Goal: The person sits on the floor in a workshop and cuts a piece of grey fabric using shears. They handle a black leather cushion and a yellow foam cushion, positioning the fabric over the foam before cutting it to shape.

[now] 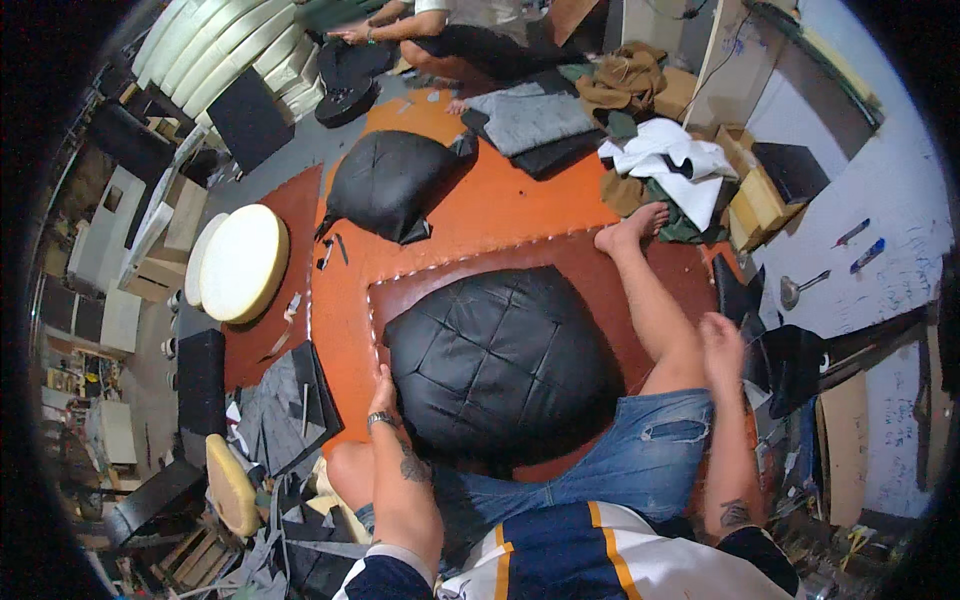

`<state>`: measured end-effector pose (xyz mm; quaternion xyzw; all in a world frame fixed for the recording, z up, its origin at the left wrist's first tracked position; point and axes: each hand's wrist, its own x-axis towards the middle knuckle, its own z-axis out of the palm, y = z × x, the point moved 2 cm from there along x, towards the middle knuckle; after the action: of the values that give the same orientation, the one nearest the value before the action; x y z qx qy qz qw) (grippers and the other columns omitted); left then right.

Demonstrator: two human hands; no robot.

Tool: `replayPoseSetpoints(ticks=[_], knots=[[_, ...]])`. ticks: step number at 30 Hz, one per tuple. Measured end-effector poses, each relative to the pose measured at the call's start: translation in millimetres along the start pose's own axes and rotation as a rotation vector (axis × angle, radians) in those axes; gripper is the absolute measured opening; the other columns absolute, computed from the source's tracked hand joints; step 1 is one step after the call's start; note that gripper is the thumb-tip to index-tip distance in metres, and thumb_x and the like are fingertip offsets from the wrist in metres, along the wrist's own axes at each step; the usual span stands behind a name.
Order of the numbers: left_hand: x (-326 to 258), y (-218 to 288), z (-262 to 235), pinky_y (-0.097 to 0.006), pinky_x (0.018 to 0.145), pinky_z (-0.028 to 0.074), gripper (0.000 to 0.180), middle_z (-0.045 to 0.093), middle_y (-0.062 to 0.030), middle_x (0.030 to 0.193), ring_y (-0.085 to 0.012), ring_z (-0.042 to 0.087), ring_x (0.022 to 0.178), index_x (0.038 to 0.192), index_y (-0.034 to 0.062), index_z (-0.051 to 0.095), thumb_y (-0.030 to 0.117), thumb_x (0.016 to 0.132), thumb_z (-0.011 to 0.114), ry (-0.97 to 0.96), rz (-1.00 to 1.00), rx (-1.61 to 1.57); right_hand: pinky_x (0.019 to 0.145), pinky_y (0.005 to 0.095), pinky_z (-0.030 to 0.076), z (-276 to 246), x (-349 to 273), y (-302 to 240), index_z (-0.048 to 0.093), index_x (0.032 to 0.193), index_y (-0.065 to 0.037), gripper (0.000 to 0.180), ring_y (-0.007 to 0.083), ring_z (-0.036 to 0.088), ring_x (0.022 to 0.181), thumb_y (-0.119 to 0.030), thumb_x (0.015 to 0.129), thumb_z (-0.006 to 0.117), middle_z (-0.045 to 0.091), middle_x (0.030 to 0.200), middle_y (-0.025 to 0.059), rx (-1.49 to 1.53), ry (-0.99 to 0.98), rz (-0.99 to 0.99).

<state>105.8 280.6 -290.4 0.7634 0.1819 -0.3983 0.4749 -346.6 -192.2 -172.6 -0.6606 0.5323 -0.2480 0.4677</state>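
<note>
The tufted cushion (500,360) lies mid-frame on the brown mat (597,272), close to the lap (650,430), presumably to keep it within reach. The left hand (384,396) lies extended along its left edge, pinching nothing visible, apparently steadying it. The right hand (722,350), right of centre, is off it and blurred; I cannot tell its grip.

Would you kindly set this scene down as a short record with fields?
Left hand: at the left edge of the black tufted cushion
Right hand: off the cushion, near the right knee, motion-blurred
Cushion position: between the seated person's legs, over a reddish-brown sheet
Beyond it: another black cushion, grey fabric
Left side: round cream pad
Far right: white cloth
Others present: one person, at the top
</note>
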Motion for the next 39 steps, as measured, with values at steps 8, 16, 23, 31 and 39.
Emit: replayPoseSetpoints(ticks=[8,16,23,31,39], knots=[[15,12,26,-0.046,0.115,0.037,0.086,0.052,-0.0291,0.144,-0.0437,0.047,0.137,0.138,-0.0070,0.054,0.062,0.104,0.016,0.593,0.529,0.388,0.096,0.0491,0.050,174,-118,-121,0.067,0.116,0.002,0.042,0.0411,0.063,0.113,-0.026,0.085,0.072,0.066,0.120,0.0243,-0.312,-0.256,-0.580],[-47,44,50,-0.052,0.109,0.042,0.095,0.061,-0.0336,0.127,-0.0487,0.056,0.126,0.117,-0.0124,0.066,0.066,0.102,0.014,0.583,0.359,0.466,0.106,0.0679,0.030,283,-200,-209,0.060,0.134,-0.019,0.057,0.0399,0.037,0.140,-0.039,0.082,0.074,0.046,0.151,0.0128,-0.254,-0.400,-1.192],[-18,58,47,-0.053,0.106,0.043,0.092,0.063,-0.0351,0.122,-0.0488,0.058,0.122,0.112,-0.0110,0.070,0.066,0.101,0.021,0.523,0.144,0.565,0.115,0.0713,0.018,241,-73,-73,0.045,0.151,-0.015,0.067,0.0469,0.023,0.148,-0.047,0.094,0.062,0.030,0.163,0.0160,-0.798,-0.337,-0.595],[-19,73,52,-0.051,0.105,0.044,0.089,0.064,-0.0328,0.124,-0.0462,0.059,0.124,0.116,-0.0074,0.070,0.067,0.100,0.024,0.476,0.113,0.565,0.118,0.0453,0.031,190,-72,24,0.030,0.156,0.002,0.095,0.0333,0.040,0.144,-0.067,0.095,0.053,0.039,0.158,0.0192,0.322,-0.489,0.654],[-28,74,55,-0.054,0.101,0.047,0.086,0.065,-0.0320,0.122,-0.0462,0.062,0.119,0.115,-0.0057,0.072,0.065,0.100,0.025,0.455,0.112,0.521,0.117,0.0447,0.035,201,-63,47,0.039,0.153,0.000,0.099,0.0300,0.045,0.140,-0.076,0.090,0.053,0.046,0.155,0.0141,0.471,-0.525,0.682]])
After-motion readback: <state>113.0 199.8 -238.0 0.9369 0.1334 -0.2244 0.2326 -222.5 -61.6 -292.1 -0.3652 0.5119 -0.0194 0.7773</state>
